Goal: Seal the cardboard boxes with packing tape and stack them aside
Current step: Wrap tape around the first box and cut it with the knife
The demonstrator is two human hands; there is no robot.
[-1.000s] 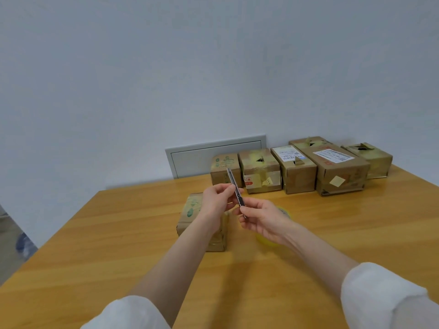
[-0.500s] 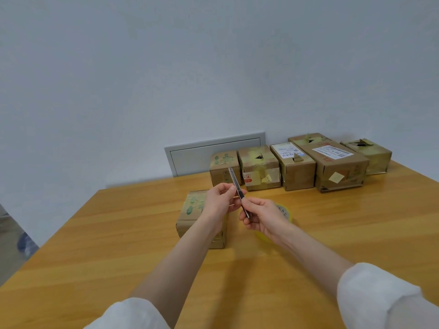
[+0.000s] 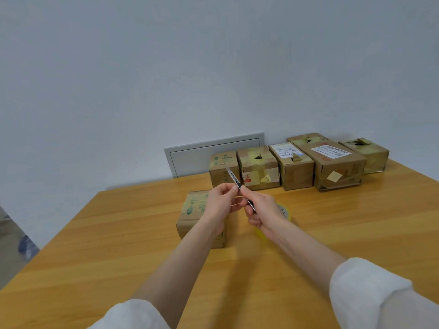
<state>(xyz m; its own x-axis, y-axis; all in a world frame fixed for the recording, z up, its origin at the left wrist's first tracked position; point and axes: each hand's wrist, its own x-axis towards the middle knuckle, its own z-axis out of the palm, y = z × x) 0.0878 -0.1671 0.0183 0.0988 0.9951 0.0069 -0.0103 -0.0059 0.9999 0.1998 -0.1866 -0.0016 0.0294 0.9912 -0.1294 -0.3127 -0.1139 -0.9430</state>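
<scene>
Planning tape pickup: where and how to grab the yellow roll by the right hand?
Probably its rim, from above on the right side: the tape roll lies flat on the table, hole up, so thumb inside and fingers outside can pinch it. The right hand, busy with the knife, hides its left part.

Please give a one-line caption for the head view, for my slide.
Left hand and right hand hold a utility knife near a cardboard box and a yellow tape roll.
</scene>
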